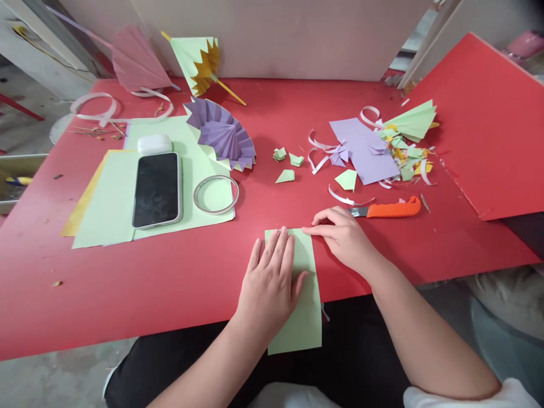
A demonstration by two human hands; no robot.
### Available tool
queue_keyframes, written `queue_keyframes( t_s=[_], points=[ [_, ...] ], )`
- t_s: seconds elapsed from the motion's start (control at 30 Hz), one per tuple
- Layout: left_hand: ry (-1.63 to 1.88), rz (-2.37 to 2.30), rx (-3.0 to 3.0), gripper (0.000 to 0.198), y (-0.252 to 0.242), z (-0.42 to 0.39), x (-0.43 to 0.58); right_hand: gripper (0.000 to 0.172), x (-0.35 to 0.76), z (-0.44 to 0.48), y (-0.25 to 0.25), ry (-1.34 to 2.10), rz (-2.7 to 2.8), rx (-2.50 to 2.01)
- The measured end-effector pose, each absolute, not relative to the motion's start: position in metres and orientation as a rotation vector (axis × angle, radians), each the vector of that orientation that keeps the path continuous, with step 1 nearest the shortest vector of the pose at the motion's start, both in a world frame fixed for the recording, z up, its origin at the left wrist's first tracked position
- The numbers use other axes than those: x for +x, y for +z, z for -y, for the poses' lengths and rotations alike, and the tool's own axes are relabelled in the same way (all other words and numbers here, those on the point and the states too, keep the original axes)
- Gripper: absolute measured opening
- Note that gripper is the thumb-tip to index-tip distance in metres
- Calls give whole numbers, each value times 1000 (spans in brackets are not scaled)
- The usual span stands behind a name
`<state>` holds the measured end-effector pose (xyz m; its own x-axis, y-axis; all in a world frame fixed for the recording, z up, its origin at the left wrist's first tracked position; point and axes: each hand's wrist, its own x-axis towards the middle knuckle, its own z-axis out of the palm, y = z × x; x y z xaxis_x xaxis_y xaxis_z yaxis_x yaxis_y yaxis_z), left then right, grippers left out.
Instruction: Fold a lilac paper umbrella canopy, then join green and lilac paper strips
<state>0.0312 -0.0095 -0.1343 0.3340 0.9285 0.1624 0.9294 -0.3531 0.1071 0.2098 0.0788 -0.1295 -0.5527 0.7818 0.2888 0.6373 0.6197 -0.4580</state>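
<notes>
A light green sheet of paper (304, 306) lies in front of me, its near end hanging past the table's front edge over my lap. My left hand (272, 277) lies flat on it, fingers stretched toward the far edge and thumb spread to the right. At the paper's far right corner, my right hand (346, 235) has its thumb and forefinger close together on the edge. Whether the paper is folded there is hard to make out. Just beyond the right hand lies an orange utility knife (393, 209), its blade pointing left.
A phone (157, 190), a white case (154, 144) and a tape roll (216, 194) rest on green sheets at left. A pleated purple paper fan (221, 136) and paper umbrellas (138, 59) stand behind. Purple paper (365, 150) and scraps lie right, beside a red board (488, 130).
</notes>
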Motion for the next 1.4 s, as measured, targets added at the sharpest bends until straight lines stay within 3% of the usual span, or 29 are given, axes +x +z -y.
queue_keyframes(
  t_s=[0.17, 0.47, 1.4],
  points=[
    [-324, 1768, -2554, 56, -136, 11, 31, 32, 204, -74, -130, 384, 2345, -1066],
    [-313, 1781, -2566, 56, -137, 11, 31, 28, 185, -45, -132, -44, 2466, -1075],
    [-282, 1782, -2566, 56, -137, 11, 30, 35, 187, -23, -139, -103, 2429, -1113]
  ],
)
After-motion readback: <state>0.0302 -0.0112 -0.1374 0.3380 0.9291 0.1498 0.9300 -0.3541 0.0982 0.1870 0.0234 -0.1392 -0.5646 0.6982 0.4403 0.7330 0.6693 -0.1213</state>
